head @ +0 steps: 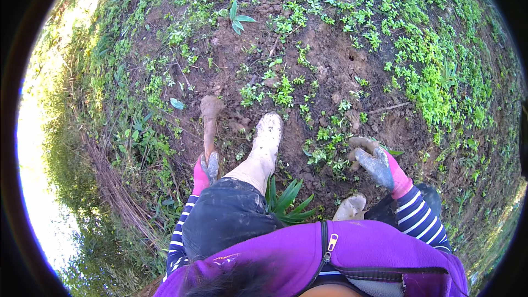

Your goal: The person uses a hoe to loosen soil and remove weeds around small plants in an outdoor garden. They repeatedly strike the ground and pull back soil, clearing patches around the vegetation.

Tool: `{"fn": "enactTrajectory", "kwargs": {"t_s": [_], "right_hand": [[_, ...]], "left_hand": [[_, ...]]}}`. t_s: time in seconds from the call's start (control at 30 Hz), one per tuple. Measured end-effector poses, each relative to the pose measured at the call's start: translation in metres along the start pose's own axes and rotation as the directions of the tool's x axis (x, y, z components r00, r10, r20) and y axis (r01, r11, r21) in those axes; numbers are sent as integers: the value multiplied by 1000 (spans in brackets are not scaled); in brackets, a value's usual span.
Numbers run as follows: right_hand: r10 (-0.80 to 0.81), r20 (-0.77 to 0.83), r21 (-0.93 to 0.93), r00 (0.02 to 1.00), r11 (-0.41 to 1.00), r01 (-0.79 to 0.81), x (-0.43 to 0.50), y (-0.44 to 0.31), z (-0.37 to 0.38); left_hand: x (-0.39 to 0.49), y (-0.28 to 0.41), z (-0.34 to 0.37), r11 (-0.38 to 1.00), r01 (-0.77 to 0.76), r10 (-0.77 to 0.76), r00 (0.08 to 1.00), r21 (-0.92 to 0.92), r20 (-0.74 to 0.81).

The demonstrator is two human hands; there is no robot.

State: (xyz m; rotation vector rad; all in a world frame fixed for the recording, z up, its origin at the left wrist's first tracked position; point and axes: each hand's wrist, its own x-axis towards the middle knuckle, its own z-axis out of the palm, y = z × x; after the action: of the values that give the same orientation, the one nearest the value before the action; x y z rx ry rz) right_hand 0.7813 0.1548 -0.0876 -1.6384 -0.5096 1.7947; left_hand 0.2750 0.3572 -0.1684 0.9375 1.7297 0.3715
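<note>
My left hand [210,168], in a muddy glove with a pink cuff, is closed around the handle of a mud-caked hand tool [209,126]. The tool points away from me, its clogged head [211,105] close to the bare soil; mud hides its exact kind. On the other side, my right hand [373,161] hovers above the ground in a matching glove, fingers bent and apart, with nothing visible in its grasp. A narrow green leaf [392,151] shows just beyond its wrist. Between my legs grows a broad-leaved plant [288,204].
My muddy pale boots [268,132] stand on damp, lumpy soil [297,132]. Low weeds [433,86] spread thickly at the right. A small leafy seedling [238,18] stands ahead. Dry stalks [115,185] lie along the left, and a twig [389,108] rests beyond my right hand.
</note>
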Motion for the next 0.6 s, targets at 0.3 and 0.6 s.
{"fn": "enactTrajectory", "kwargs": {"t_s": [0.3,0.6], "right_hand": [[-38,59,26,998,999,36,-4,-3,8],[-92,3,59,996,994,92,-14,-4,1]], "left_hand": [[53,116,83,974,-151,197,934,-170,297],[-1,60,31,899,-305,318,948,313,9]]}}
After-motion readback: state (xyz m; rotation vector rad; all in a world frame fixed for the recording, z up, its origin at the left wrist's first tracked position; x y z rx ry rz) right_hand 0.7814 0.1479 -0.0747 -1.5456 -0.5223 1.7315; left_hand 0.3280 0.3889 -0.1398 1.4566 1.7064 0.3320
